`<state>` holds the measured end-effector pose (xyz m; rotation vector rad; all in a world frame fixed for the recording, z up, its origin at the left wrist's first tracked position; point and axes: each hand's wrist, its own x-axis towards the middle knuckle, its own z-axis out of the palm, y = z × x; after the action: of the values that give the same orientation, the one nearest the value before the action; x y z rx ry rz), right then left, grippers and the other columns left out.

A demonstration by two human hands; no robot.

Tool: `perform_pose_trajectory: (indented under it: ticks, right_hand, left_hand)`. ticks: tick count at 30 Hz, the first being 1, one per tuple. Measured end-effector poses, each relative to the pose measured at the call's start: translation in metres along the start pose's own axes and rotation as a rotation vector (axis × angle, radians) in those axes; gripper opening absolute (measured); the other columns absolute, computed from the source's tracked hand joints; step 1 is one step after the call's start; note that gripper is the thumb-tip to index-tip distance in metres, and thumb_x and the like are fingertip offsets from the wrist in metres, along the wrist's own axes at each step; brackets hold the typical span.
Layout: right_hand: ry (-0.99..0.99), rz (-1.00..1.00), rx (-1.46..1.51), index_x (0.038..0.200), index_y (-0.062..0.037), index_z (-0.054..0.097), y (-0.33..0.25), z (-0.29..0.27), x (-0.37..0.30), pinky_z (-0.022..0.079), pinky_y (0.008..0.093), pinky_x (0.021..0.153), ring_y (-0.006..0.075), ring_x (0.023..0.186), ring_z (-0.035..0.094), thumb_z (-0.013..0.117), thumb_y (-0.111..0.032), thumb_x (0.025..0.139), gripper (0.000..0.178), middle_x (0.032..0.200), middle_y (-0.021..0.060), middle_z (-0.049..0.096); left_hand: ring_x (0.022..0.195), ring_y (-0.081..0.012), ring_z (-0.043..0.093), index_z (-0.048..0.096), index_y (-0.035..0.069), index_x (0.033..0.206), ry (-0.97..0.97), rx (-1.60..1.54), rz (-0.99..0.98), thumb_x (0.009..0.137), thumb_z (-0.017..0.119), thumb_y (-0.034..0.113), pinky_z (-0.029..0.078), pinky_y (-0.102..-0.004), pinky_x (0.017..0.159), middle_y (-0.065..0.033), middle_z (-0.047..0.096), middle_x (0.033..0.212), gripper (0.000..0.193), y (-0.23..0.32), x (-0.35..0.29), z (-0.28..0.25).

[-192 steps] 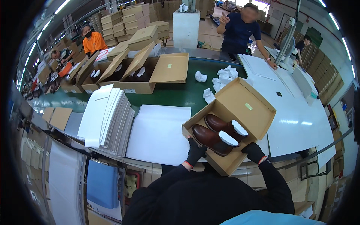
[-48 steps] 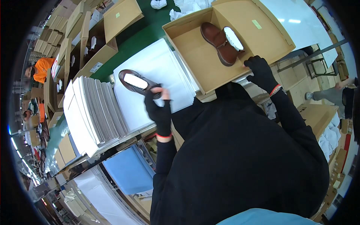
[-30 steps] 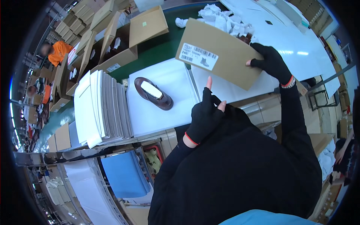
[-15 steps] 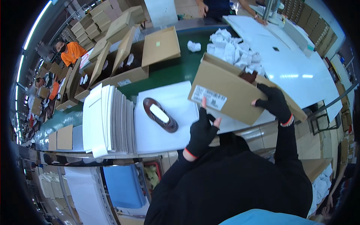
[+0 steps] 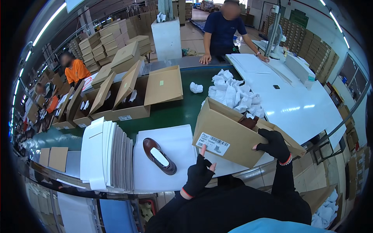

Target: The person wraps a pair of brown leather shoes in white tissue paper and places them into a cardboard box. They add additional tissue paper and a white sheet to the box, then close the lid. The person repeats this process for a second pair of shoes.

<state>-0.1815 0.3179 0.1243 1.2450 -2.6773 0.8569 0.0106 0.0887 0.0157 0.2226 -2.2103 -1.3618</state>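
Because the right hand (image 5: pixel 274 146) holds the shoe box (image 5: pixel 233 130) tilted, its label (image 5: pixel 213 143) faces the empty, pointing left hand (image 5: pixel 199 175).

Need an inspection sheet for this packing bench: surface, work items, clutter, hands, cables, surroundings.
Surface: green bench top with white paper near the person; white table to the right.
Work items: open cardboard box tilted, labelled side toward the person; brown shoe in the box, mostly hidden; brown shoe on the paper, white filler in its opening.
Clutter: crumpled paper heap behind the box, one loose ball beside it.
Hands: right hand grips the box; left hand points at the label, contact unclear.
Cables: nothing seen around the hands.
Surroundings: co-workers in dark blue and orange; stacked boxes.
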Motion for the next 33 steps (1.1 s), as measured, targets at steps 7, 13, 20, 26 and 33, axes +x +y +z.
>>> perform_pose_trajectory:
  ticks: [7,13,20,26,33]
  right_hand:
    - [-0.139,-0.031,0.008,0.111,-0.0113,0.07,0.012,-0.009,-0.001,0.045,0.0407,0.072,0.03,0.075,0.059,0.079,-0.049,0.066,0.059,0.084,0.012,0.068]
    - [-0.233,-0.224,0.077,0.104,-0.0121,0.071,0.018,-0.001,-0.001,0.046,0.0425,0.077,0.03,0.085,0.063,0.074,-0.028,0.066,0.042,0.09,0.0102,0.069]
    - [-0.175,-0.27,0.01,0.101,-0.0118,0.069,0.026,-0.006,-0.014,0.046,0.0418,0.075,0.0289,0.084,0.063,0.071,-0.024,0.067,0.036,0.087,0.0083,0.068]
    - [-0.11,-0.319,0.05,0.105,-0.0119,0.069,0.038,-0.004,-0.013,0.043,0.0394,0.082,0.0272,0.087,0.06,0.071,-0.025,0.067,0.041,0.094,0.0067,0.069]
    - [0.022,-0.393,-0.007,0.104,-0.0061,0.07,0.05,-0.014,0.003,0.04,0.0384,0.084,0.0275,0.087,0.055,0.078,-0.024,0.062,0.047,0.097,0.0068,0.068]
  left_hand:
    - [0.064,-0.0092,0.05,0.049,-0.002,0.132,0.381,-0.375,-0.045,0.085,0.058,-0.003,0.043,-0.0258,0.063,-0.0002,0.054,0.071,0.047,-0.026,0.004,-0.015]
    - [0.087,-0.0149,0.047,0.051,-0.001,0.128,0.253,-0.009,0.166,0.089,0.057,0.019,0.039,-0.03,0.082,-0.0051,0.049,0.103,0.044,-0.024,0.03,-0.029]
    - [0.109,-0.0318,0.049,0.058,-0.004,0.099,-0.155,0.087,0.318,0.084,0.067,0.034,0.039,-0.0436,0.092,-0.0188,0.054,0.113,0.042,0.001,0.038,-0.021]
    - [0.107,-0.0336,0.05,0.056,-0.007,0.104,-0.081,0.083,0.296,0.082,0.068,0.028,0.039,-0.0416,0.092,-0.0201,0.055,0.117,0.043,-0.002,0.029,-0.016]
    - [0.074,-0.0192,0.047,0.05,-0.003,0.077,0.07,-0.306,0.151,0.08,0.064,0.027,0.036,-0.0312,0.071,-0.0076,0.051,0.079,0.033,0.02,0.063,0.007]
